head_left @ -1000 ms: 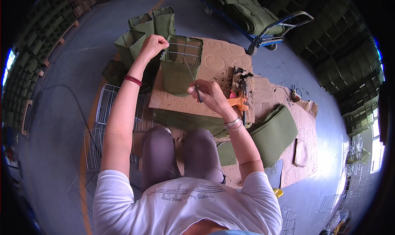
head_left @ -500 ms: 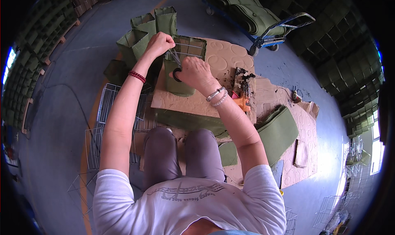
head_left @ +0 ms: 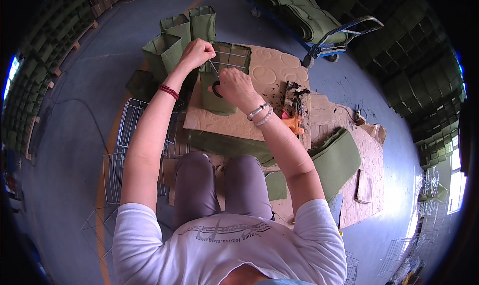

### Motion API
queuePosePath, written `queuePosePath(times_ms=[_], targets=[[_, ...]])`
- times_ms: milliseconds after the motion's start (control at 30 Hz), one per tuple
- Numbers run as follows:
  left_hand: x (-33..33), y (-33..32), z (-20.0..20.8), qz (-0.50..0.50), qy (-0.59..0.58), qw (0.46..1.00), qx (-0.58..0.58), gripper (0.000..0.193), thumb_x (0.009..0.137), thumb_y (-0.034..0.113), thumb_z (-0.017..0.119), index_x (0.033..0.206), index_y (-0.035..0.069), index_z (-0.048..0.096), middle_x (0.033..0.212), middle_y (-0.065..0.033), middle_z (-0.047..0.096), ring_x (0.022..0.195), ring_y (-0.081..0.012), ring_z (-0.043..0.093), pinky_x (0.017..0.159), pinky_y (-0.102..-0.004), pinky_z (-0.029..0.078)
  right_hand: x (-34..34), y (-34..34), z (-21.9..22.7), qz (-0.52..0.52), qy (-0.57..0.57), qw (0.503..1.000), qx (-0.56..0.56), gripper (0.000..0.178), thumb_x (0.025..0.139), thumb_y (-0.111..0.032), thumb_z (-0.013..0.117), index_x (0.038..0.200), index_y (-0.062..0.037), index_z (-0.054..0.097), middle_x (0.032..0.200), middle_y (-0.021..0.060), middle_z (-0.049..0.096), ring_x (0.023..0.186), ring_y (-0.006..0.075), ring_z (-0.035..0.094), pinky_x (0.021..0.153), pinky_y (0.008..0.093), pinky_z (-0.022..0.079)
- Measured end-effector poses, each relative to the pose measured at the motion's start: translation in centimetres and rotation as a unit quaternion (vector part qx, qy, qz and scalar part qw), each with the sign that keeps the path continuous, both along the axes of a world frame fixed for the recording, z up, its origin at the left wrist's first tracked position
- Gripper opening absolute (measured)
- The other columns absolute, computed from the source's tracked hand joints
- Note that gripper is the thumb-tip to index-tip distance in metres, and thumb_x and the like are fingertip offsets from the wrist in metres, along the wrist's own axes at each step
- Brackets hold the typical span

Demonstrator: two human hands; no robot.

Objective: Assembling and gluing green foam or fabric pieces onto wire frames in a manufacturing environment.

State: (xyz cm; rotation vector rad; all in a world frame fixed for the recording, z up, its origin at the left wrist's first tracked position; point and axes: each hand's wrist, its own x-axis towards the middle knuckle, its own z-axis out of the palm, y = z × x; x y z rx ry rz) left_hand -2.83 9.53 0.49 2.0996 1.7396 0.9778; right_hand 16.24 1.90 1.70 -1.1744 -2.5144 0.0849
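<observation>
On cardboard, hands (head_left: 219, 68) at wire basket (head_left: 227, 60)

Even daylight indoors, heavy fisheye distortion.
Bright glare from windows (head_left: 456, 170) at right washes the grey concrete floor (head_left: 399, 205); soft short shadows under arms; centre sharp, rim bent, dark-vignetted and colour-fringed at the corners.

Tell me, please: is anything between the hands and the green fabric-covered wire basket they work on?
Nothing visible. The left hand grips the rim of the wire basket directly, and the right hand, holding black-handled scissors, is right against it.
</observation>
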Motion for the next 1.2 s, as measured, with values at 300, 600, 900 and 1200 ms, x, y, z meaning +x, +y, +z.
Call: queuePosePath(times_ms=[300,600,900,1200], targets=[[-1.4,-0.5,-0.7,0.009,-0.122,0.993,0.004,0.015,0.081,0.014,0.069,0.08,-0.001,0.068,0.073,-0.0055,0.063,0.07,-0.0123,0.056,0.068,-0.0296,0.045,1.6,0.3,-0.6,0.017,0.048,0.999,-0.001,0.045,0.077,-0.041,0.074,0.076,0.0029,0.064,0.078,0.0189,0.065,0.079,0.0356,0.066,0.07,0.0439,0.052],[-0.3,-0.8,-0.2,0.008,-0.103,0.995,-0.011,0.015,0.081,0.016,0.07,0.081,0.001,0.069,0.071,-0.0048,0.064,0.069,-0.0109,0.056,0.067,-0.03,0.045,1.1,1.3,-1.6,0.026,0.042,0.999,-0.017,0.051,0.078,-0.047,0.073,0.078,0.0036,0.062,0.079,0.0197,0.064,0.083,0.0366,0.065,0.072,0.0447,0.051],[-0.8,-0.8,0.1,0.001,-0.142,0.99,-0.008,0.016,0.082,0.015,0.069,0.08,-0.001,0.068,0.073,-0.0033,0.062,0.071,-0.01,0.053,0.067,-0.0286,0.043,2.0,0.7,-1.0,0.015,0.017,0.999,-0.038,0.058,0.078,-0.053,0.071,0.076,0.0042,0.062,0.082,0.02,0.064,0.086,0.0357,0.065,0.072,0.0455,0.051],[0.0,-0.6,0.0,-0.008,-0.108,0.993,0.043,0.016,0.079,0.018,0.07,0.082,0.002,0.071,0.073,-0.0094,0.068,0.069,-0.0164,0.063,0.066,-0.0324,0.048,2.2,0.0,0.6,-0.008,-0.044,0.998,-0.053,0.056,0.081,-0.053,0.067,0.077,0.0031,0.066,0.083,0.0191,0.066,0.086,0.0357,0.066,0.074,0.045,0.053]])
